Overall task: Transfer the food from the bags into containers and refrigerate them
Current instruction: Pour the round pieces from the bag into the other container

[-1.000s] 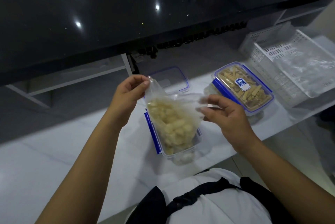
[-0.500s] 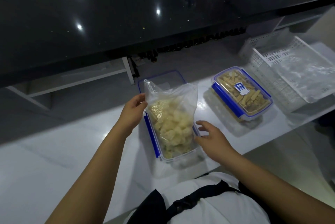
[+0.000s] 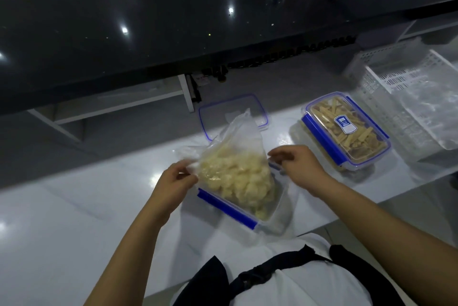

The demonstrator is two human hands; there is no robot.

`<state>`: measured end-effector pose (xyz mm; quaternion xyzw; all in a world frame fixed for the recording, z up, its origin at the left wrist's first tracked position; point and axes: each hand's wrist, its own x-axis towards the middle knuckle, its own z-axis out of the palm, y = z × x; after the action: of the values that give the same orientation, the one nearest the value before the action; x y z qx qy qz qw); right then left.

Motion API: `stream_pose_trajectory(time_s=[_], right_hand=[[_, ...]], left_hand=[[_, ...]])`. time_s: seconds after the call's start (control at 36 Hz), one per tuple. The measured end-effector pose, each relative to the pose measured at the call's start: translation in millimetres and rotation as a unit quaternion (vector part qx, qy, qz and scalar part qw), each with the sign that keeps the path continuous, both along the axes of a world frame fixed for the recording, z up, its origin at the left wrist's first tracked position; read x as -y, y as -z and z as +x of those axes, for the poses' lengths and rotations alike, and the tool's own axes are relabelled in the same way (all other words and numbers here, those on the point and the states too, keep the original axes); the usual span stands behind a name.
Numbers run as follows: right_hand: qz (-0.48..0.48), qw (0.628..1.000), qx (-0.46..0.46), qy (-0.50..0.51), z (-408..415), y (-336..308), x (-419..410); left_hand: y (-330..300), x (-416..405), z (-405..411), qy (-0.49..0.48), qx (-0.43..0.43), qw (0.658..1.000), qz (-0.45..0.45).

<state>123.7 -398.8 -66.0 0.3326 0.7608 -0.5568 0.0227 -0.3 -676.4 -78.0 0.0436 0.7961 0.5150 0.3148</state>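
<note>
A clear plastic bag [image 3: 238, 157] of pale yellow food chunks lies tilted in an open clear container with blue clips [image 3: 228, 209] on the white counter. My left hand [image 3: 173, 181] pinches the bag's left edge. My right hand [image 3: 295, 164] grips the bag's right edge over the container's far corner. The container's loose blue-rimmed lid [image 3: 233, 112] lies flat just behind the bag. To the right stands a second container [image 3: 347, 132], lid clipped on, filled with tan food strips.
A white perforated basket [image 3: 406, 97] holding crumpled clear plastic sits at the far right. A dark glossy countertop [image 3: 173, 20] runs across the back, above the white counter [image 3: 74, 219]. The counter's front edge is close to my body.
The bag has tipped from upright to lying sideways in the container. My left hand slid down to its left edge, and my right hand came up onto its right edge.
</note>
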Motion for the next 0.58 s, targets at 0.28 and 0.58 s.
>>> stream_pose_trajectory(time_s=[0.28, 0.58], right_hand=[[-0.067, 0.977, -0.016, -0.202, -25, -27, -2], [-0.089, 0.985, -0.147, 0.001, -18, -31, 2]], left_hand=[[0, 16, 18, -0.074, 0.024, 0.993, 0.087], [-28, -9, -5, -0.056, -0.033, 0.980, 0.188]])
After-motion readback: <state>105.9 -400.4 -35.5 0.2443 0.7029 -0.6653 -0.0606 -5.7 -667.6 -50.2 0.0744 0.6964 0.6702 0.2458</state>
